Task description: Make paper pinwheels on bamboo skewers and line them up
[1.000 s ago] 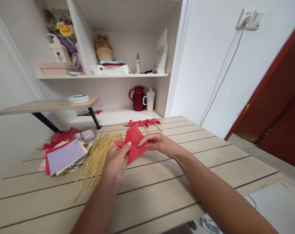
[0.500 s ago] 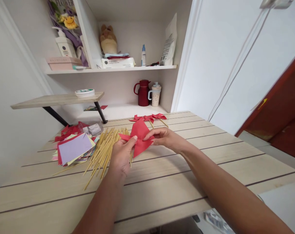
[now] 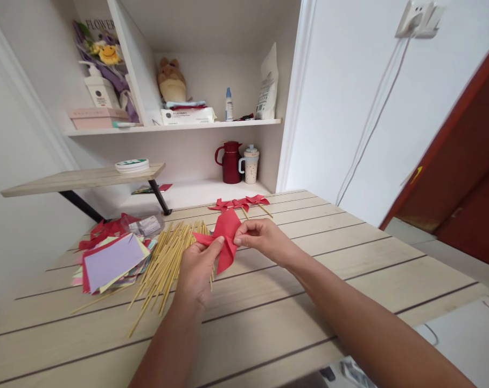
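Observation:
A red paper pinwheel (image 3: 227, 226) with pointed flaps is held above the table between both hands. My left hand (image 3: 200, 264) pinches it near its middle, thumb on top. At its right side, the thumb and fingertips of my right hand (image 3: 260, 237) are closed on a flap folded toward the centre. Just left of my left hand lies a spread of thin wooden sticks (image 3: 167, 264). Farther left is a stack of coloured paper sheets (image 3: 113, 261), a lilac one on top. Beyond my hands rest several red paper pinwheels (image 3: 244, 202), some on sticks.
A small raised shelf (image 3: 83, 179) on black legs stands at the back left, over a clear plastic packet (image 3: 147, 225). A dark red jug (image 3: 231, 164) and a cream cup (image 3: 251, 166) stand at the back. The table's (image 3: 374, 253) right edge borders a white surface.
The right flap of the pinwheel has been drawn in toward its middle by my right hand. My left hand keeps its pinch. The view has tilted up and shifted right.

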{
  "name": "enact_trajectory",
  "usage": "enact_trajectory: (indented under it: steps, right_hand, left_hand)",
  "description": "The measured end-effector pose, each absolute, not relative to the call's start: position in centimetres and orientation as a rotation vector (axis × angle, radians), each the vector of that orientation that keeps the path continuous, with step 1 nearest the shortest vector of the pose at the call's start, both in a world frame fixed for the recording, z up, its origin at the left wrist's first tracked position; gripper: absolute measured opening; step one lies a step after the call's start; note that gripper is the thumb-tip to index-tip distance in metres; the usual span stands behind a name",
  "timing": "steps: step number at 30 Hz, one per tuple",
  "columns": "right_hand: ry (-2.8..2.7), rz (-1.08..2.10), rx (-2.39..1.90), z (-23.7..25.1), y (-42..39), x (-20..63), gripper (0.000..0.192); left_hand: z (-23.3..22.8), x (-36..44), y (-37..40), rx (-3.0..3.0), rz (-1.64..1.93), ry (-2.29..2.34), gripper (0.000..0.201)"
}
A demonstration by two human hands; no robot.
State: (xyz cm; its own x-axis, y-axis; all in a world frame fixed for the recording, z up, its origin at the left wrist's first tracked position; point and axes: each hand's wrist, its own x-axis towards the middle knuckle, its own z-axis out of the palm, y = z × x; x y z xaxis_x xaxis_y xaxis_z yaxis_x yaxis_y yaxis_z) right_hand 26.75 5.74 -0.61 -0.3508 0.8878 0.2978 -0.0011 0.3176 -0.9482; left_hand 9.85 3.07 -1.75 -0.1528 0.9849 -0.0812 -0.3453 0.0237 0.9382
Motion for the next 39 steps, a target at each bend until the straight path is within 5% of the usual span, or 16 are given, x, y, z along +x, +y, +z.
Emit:
enact_trajectory:
  steps: [11,39]
  right_hand:
    - [-1.711,0.854,-1.007,-0.61,5.14,26.03,0.014]
    - [-1.676,0.769,-1.058,-1.0,5.14,25.62,0.016]
  left_hand:
    - [-1.75,9.97,3.09,0.871,1.448,1.091,0.029]
    - [-2.01,9.94,3.21,0.945,1.463,1.205,0.032]
